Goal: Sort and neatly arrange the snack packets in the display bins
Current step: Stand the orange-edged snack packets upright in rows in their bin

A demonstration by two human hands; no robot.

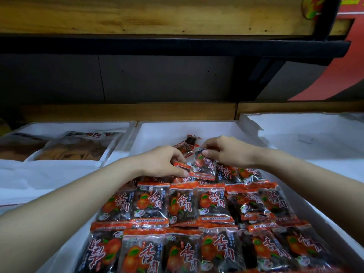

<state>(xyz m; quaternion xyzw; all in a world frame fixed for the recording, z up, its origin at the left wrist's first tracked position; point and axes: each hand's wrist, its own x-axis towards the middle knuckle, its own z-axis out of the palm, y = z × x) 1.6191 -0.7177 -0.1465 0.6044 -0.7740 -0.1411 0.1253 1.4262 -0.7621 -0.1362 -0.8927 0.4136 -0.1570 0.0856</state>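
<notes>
Thumb and forefinger of the right hand [226, 152] pinch the top edge of a snack packet [203, 167], which is tilted. The curled fingers of the left hand [163, 160] pinch the orange edge of a second packet [182, 166] just beside it. Both hands work at the far end of the packet rows [183, 203], which overlap in the middle white bin [157, 133]. Loose packets [187, 144] lie beyond the hands. The left bin [126, 140] holds larger clear bags [74, 150] of brown snacks.
</notes>
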